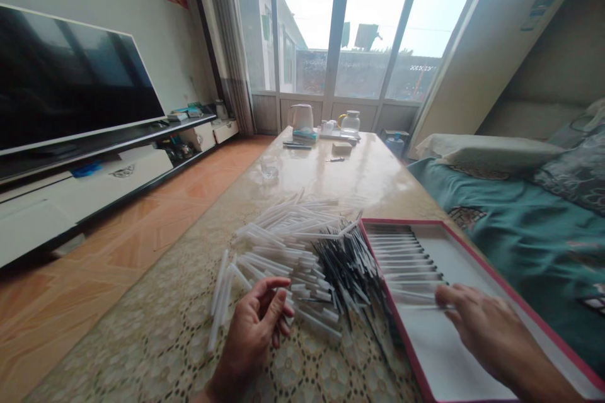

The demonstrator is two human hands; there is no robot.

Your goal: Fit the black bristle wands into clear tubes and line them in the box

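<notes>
Over the near edge of a pile of translucent white tubes (269, 258) is my left hand (255, 321), thumb and fingers curled together; whether anything is between them is hidden. My right hand (482, 327) reaches into a shallow box (477, 271) with a pink-red rim. Its thumb and fingertips pinch the end of a thin translucent tube (416, 303), lying below a row of similar tubes (401, 258) with dark ends. Between the pile and the box lies a bundle of thin dark sticks (347, 258) with pale parts.
The patterned table (155, 340) stretches toward the window. Farther along stand a drinking glass (269, 168), a pitcher (302, 117), a glass jug (350, 123) and a small box (341, 147). A teal-covered sofa (486, 192) lies right; a TV cabinet (108, 176) stands left.
</notes>
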